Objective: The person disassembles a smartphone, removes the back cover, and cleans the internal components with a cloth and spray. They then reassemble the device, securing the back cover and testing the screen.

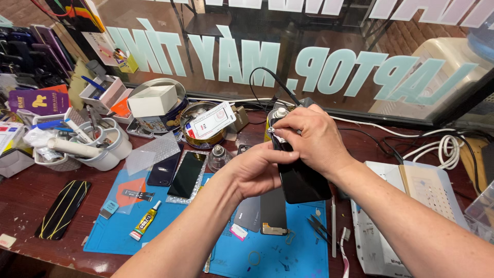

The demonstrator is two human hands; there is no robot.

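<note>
Head view: we pinch one dark phone [303, 183] between both hands, left hand [254, 170] low, right hand [314, 136] topmost; long axis tilting toward the table's far edge.

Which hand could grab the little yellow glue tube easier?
Probably the left hand. The glue tube lies on the blue mat on the left side, nearer that hand. The right hand is farther away, gripping the top of the black phone, which both hands hold.
</note>
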